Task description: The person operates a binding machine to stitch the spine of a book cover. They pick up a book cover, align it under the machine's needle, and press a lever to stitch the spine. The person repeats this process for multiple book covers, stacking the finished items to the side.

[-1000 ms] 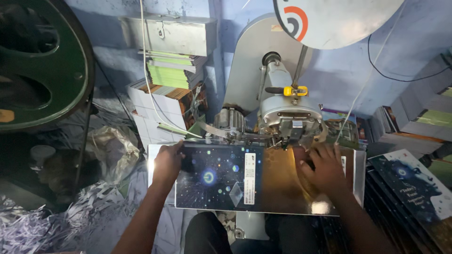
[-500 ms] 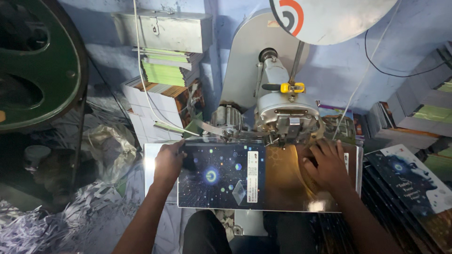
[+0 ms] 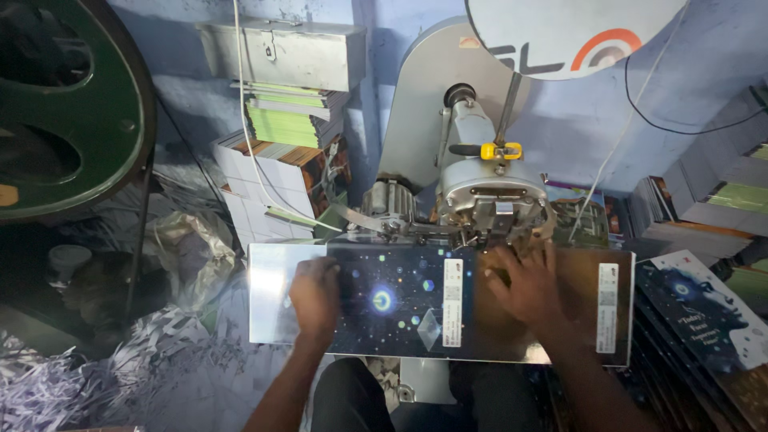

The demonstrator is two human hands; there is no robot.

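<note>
A glossy book cover (image 3: 416,300) with a dark starry print lies spread flat under the head of a grey stitching machine (image 3: 488,188). My left hand (image 3: 314,294) presses flat on the cover's left part. My right hand (image 3: 524,282) presses flat on the right part, just in front of the machine's head. Both hands have their fingers spread and grip nothing.
Finished dark-covered books (image 3: 704,320) are piled at the right. Stacks of green and white booklets (image 3: 280,132) stand behind at the left. Shredded paper trimmings (image 3: 96,368) heap at the lower left beside a large green wheel (image 3: 64,112). A round lamp (image 3: 572,32) hangs overhead.
The cover and both hands sit slightly lower and further right in view; the hands keep their places on the cover.
</note>
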